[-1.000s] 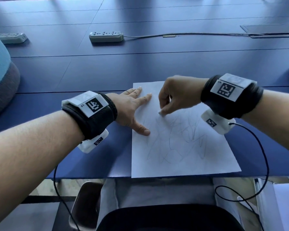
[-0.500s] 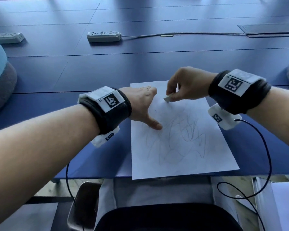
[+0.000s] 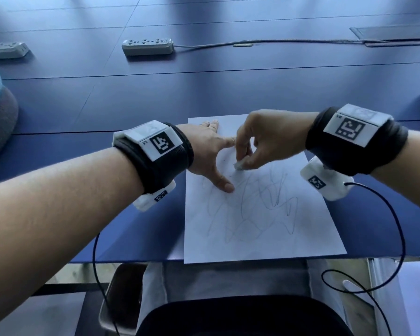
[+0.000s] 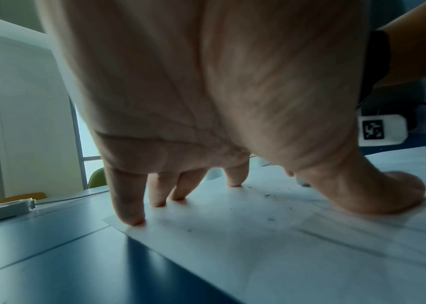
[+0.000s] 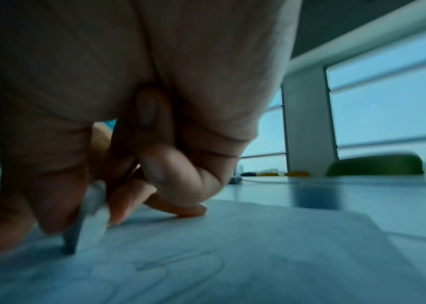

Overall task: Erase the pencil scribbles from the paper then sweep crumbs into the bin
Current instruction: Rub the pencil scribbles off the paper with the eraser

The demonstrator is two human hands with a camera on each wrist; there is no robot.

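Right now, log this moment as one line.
stage: erasing | left hand: pressing paper flat | right hand: pinching eraser on scribbles | crumbs: on paper | bin: unseen

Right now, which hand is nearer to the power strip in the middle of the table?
Left. The left hand lies flat on the paper's far left corner, below the power strip; the right hand is farther right.

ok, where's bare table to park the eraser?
Bare blue table between the paper far edge and the power strip, also left of the paper. Crowded at the paper's top: left hand presses it, right hand pinches the eraser.
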